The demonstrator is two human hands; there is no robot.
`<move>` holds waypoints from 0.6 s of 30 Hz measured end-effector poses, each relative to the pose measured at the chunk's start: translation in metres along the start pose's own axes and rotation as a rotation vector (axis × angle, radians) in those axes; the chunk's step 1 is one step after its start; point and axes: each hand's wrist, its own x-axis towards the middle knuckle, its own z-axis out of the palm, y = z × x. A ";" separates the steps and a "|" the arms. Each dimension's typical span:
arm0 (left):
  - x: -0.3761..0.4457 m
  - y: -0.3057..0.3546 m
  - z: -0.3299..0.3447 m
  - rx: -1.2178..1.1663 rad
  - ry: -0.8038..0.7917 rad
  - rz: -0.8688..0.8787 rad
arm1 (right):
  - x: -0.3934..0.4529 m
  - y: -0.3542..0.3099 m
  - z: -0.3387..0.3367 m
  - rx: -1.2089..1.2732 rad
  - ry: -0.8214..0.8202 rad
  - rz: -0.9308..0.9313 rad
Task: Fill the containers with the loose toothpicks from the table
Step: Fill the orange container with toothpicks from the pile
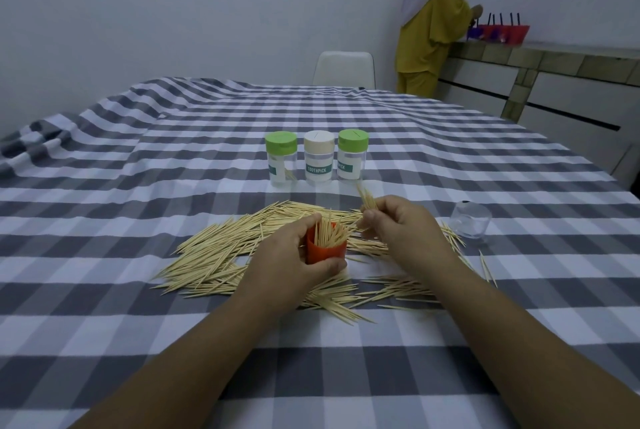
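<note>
Now left hand (291, 257) gripping red cup (325, 252), right hand (398, 220) pinching toothpicks (367, 201)

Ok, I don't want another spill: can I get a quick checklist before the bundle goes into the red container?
1. Left hand grips the red container: ok.
2. Container upright, mouth open: ok.
3. Right hand pinches the toothpick bundle: ok.
4. Bundle over the mouth: not ok, it sits off to the right.
5. Room left inside: cannot tell, toothpicks already stand in it.
6. Loose toothpicks left on the table: not ok, many.

3 capped jars (319, 158) stand in a row behind the loose toothpicks (221, 255), an open container (470, 219) to their right.
</note>
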 end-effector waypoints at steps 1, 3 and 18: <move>0.000 0.000 0.000 0.000 -0.003 0.000 | 0.000 -0.002 0.001 0.122 -0.006 0.028; 0.000 -0.001 0.001 0.009 -0.007 0.006 | -0.002 -0.006 0.002 0.326 -0.013 0.067; -0.002 0.003 0.002 0.037 -0.016 0.037 | -0.011 -0.010 0.022 0.584 0.080 -0.048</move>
